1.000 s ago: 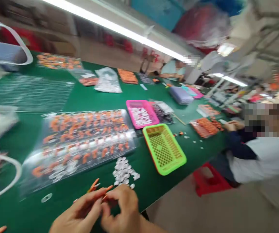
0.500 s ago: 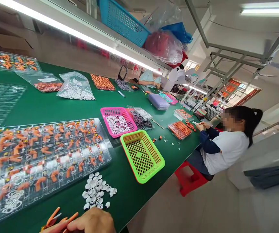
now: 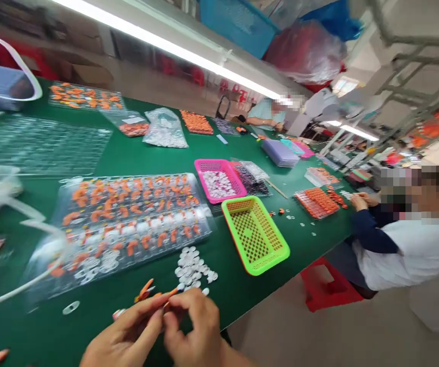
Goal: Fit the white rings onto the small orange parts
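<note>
Both hands meet at the near table edge: the left hand (image 3: 127,334) and right hand (image 3: 192,331) pinch fingertips together on a slim, curved orange piece (image 3: 168,295), glossy like plastic. Just beyond the grip lies a heap of small white rings (image 3: 192,265). Farther out, left of it, sits a clear ribbed tray (image 3: 127,219); to the right, a green mesh basket (image 3: 255,234) on the green table (image 3: 127,153).

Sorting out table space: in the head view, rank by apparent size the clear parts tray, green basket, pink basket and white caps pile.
1. Clear parts tray
2. Green basket
3. Pink basket, though it lies farther off, so unsure against the green
4. White caps pile
</note>
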A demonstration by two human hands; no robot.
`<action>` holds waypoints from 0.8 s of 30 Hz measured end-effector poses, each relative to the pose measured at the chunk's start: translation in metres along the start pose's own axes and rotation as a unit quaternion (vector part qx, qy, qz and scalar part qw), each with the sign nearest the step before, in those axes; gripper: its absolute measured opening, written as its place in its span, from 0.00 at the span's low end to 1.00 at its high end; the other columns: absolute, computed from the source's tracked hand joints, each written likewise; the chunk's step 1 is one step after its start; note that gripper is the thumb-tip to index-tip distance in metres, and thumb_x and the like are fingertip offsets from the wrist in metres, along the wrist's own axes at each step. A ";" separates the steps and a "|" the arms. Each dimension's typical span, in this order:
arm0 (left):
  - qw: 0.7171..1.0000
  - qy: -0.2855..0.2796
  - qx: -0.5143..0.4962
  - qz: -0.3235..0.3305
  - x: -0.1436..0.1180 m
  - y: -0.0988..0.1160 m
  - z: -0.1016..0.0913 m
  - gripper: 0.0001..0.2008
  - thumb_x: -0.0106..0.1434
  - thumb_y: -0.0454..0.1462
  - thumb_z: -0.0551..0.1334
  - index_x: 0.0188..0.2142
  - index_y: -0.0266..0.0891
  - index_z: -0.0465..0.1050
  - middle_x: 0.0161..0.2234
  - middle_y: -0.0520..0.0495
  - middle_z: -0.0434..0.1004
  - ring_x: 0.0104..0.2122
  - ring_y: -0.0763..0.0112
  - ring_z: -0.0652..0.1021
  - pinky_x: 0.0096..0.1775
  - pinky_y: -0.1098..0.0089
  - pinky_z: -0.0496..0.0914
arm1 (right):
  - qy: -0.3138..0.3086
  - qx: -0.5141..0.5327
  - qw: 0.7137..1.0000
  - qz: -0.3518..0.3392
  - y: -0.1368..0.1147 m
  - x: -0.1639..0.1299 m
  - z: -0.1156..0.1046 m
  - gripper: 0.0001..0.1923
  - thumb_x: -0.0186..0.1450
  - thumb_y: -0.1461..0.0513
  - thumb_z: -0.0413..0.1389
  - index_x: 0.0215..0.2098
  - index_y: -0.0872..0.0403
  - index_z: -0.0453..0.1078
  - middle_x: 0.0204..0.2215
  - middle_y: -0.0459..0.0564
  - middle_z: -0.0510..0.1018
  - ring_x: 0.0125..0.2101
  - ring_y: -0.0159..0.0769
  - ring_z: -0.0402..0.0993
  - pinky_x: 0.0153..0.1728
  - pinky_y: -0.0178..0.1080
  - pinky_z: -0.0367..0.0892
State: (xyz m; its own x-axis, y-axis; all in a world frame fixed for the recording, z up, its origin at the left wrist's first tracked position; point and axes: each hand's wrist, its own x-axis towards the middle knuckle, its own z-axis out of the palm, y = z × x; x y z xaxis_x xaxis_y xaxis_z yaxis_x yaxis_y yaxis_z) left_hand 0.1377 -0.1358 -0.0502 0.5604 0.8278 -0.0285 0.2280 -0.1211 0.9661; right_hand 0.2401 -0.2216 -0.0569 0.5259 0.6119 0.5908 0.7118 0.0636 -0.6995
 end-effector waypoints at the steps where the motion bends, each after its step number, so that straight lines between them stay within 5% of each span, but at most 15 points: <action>1: 1.000 -0.001 -0.021 -0.009 -0.001 0.011 -0.001 0.10 0.54 0.43 0.66 0.34 0.44 0.83 0.34 0.50 0.86 0.31 0.61 0.85 0.32 0.73 0.80 | -0.025 0.008 1.000 0.003 -0.002 0.002 -0.005 0.07 0.65 0.63 0.52 0.41 0.51 0.68 0.29 0.47 0.79 0.26 0.33 0.77 0.28 0.34 0.74; 4: 0.998 0.005 -0.061 -0.021 -0.003 0.029 0.004 0.10 0.58 0.38 0.64 0.37 0.40 0.82 0.35 0.46 0.85 0.33 0.63 0.84 0.38 0.71 0.80 | -0.051 0.031 0.998 0.003 -0.003 0.008 -0.015 0.08 0.65 0.67 0.53 0.42 0.52 0.69 0.31 0.49 0.79 0.30 0.34 0.78 0.31 0.35 0.75; 16: 0.996 -0.036 -0.081 -0.003 -0.016 0.026 0.004 0.13 0.66 0.35 0.59 0.47 0.41 0.79 0.44 0.43 0.83 0.43 0.62 0.82 0.47 0.66 0.77 | -0.093 0.048 0.994 0.042 0.005 0.006 -0.020 0.09 0.66 0.67 0.54 0.44 0.51 0.69 0.35 0.49 0.79 0.33 0.35 0.78 0.33 0.36 0.75; 24: 0.991 -0.036 -0.119 -0.045 -0.008 0.027 0.002 0.08 0.61 0.34 0.63 0.38 0.38 0.81 0.36 0.45 0.85 0.36 0.64 0.83 0.40 0.68 0.78 | -0.141 0.133 0.974 0.115 0.011 0.003 -0.026 0.09 0.67 0.66 0.54 0.44 0.51 0.71 0.35 0.50 0.78 0.33 0.35 0.77 0.33 0.36 0.75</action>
State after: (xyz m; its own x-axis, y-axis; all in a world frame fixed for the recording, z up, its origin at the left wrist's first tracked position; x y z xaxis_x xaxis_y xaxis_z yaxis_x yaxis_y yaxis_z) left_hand 0.1410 -0.1474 -0.0246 0.6034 0.7874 -0.1265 0.0897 0.0905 0.9918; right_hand 0.2620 -0.2396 -0.0519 0.4813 0.8245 0.2976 0.4239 0.0782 -0.9023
